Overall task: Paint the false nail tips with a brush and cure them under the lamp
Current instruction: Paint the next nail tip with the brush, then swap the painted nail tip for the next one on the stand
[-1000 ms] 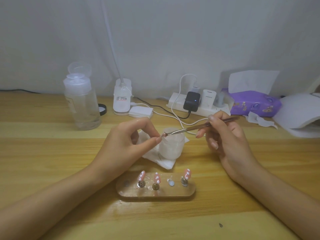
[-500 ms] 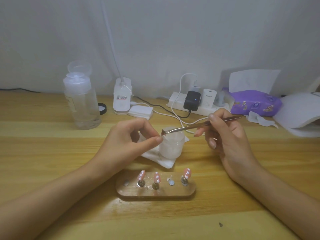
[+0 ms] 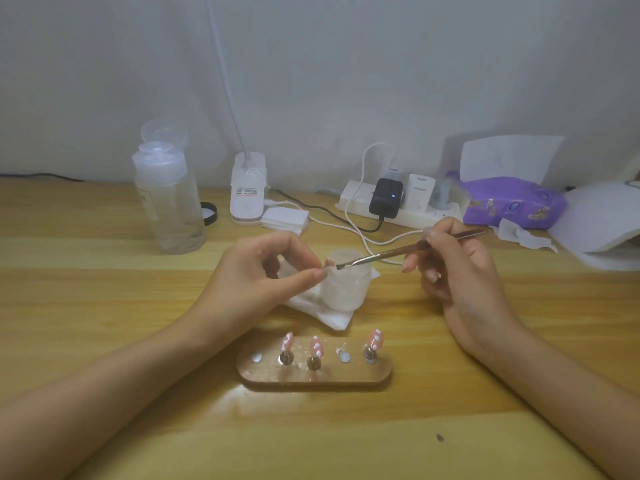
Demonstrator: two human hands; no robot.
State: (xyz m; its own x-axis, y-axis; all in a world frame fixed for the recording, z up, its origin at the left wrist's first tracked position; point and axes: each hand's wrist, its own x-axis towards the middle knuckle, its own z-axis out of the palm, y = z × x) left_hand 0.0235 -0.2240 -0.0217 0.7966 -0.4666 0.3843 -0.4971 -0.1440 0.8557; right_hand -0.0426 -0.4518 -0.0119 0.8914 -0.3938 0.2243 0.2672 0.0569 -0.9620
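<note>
Right grip (image 3: 460, 271) pinches brush (image 3: 391, 252); left grip (image 3: 256, 271) — nail tip (image 3: 328, 262), by jar (image 3: 346, 292).

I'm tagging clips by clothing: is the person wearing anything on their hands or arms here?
No. The left hand and right hand are bare: no gloves, no visible rings. The left forearm and right forearm are uncovered to the frame edge, with no sleeve, watch or bracelet in view.

1. 2 hands: left hand (image 3: 263, 271), right hand (image 3: 460, 268).
2. 1 brush (image 3: 388, 252).
3. 4 nail tips: 3 pink w/ white dots (image 3: 286, 342) (image 3: 316, 346) (image 3: 375, 338), 1 pinched (image 3: 327, 262).
4. 1 wooden stand (image 3: 311, 377); 2 bare metal discs (image 3: 256, 357) (image 3: 344, 357).
5. 1 frosted jar (image 3: 346, 289), 1 pump bottle (image 3: 169, 206).
6. 1 power strip (image 3: 349, 199), 1 purple tissue pack (image 3: 512, 202).
</note>
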